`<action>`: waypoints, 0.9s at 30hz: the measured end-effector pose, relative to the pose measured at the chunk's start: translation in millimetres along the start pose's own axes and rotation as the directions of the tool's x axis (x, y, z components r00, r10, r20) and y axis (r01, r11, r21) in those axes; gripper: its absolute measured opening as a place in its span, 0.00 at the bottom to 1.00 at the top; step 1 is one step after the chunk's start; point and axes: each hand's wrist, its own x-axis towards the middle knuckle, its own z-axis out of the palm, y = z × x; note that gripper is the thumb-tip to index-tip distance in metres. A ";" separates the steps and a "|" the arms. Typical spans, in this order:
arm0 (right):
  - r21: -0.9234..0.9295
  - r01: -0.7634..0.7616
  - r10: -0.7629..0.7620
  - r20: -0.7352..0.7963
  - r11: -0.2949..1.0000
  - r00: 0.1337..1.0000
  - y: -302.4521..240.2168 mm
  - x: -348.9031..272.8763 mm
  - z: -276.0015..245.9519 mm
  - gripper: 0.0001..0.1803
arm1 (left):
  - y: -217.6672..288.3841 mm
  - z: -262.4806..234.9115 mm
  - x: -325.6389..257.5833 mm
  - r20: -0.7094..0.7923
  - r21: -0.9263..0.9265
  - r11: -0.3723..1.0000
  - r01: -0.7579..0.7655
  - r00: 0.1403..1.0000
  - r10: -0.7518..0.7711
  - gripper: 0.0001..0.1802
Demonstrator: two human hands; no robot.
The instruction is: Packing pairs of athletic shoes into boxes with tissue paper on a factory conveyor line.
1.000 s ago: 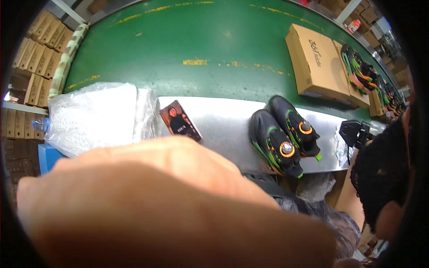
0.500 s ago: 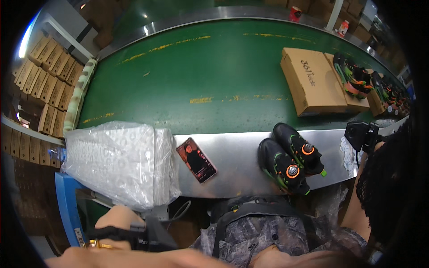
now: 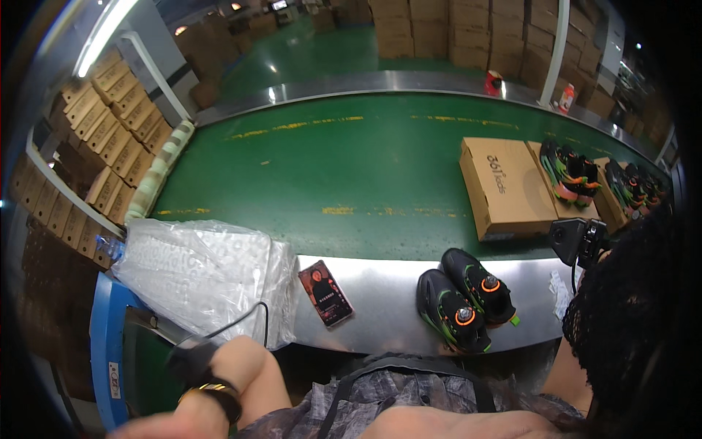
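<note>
Head view: see the left hand [image 3: 172, 424] lower than a second ago, this side of the worktop's [image 3: 384, 293] near edge (cannot tell about its blurry fingers, nor the hidden right hand's). Leaves the white wrapped pack [image 3: 205, 260] uncovered at the near left corner, and black shoes [image 3: 444, 306] untouched at the near edge, right of middle.

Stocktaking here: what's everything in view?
surface: one, green, centre
ledge: one, silver, front
front shoes: two, black and green, on ledge
phone: one, dark, on ledge
wrapped bundle: one, white, left
shoeboxes: many, brown, left and right
farther shoes: several, black and green, right
cartons: many, brown, far back
frame: one, blue, lower left
bottles: two, orange back right, bluish left
container: one, red, back
device: one, black, right
left hand: one, bare, lower left
right hand: not visible
</note>
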 end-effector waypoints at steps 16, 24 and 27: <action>-0.018 -0.039 0.040 0.048 0.999 0.998 3.0 0.3 -7.7 0.24 | -59.0 52.9 -49.3 0.574 -0.612 -0.480 0.629 -0.063 -0.816 0.13; -0.010 -0.059 0.059 0.041 0.998 0.997 3.4 -16.0 -17.7 0.21 | -39.6 102.0 -39.5 0.460 -0.721 -0.550 0.422 -0.301 -0.835 0.19; -0.012 -0.070 0.070 0.036 0.997 0.997 6.1 -22.9 -18.7 0.21 | -24.8 118.1 -39.7 0.363 -0.776 -0.523 0.353 -0.428 -0.827 0.22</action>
